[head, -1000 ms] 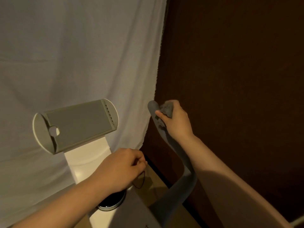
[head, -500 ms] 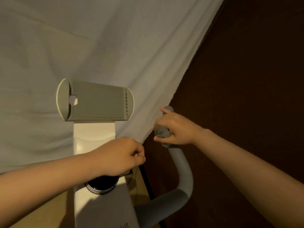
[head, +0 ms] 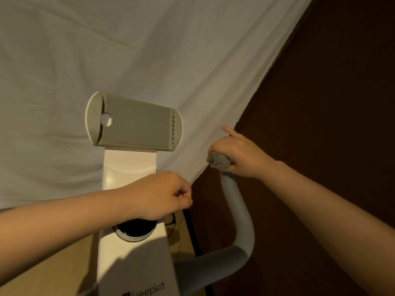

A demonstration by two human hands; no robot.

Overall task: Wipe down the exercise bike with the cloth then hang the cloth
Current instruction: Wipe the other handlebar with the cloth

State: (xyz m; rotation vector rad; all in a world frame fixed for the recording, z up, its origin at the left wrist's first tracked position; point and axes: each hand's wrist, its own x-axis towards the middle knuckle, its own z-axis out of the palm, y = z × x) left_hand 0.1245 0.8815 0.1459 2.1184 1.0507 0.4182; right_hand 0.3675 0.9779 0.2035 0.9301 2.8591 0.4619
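The right hand sat at the top end of the grey handlebar, fingers curled round a bunched grey cloth pressed against the bar's tip, with the forefinger sticking out straight toward the sheet. Just left of that hand ran the lower edge of a white sheet, slanting from the upper right down to the middle; the hand touched or nearly touched this edge, I could not tell which. To the right of the bar there was open room in front of a dark brown wall.

The left hand hovered over the bike's white column, closed into a loose fist with thumb against forefinger; whether it pinched anything could not be told. It partly covered a black round knob with a silver ring. A thin dark cable looped just right of the knob.

Above the column stood a grey holder with rounded ends, its face against the sheet behind. The handlebar curved down and left to meet the column near the printed word "keepkit". A tan floor showed at lower left, and a dark strip ran along the wall's foot.
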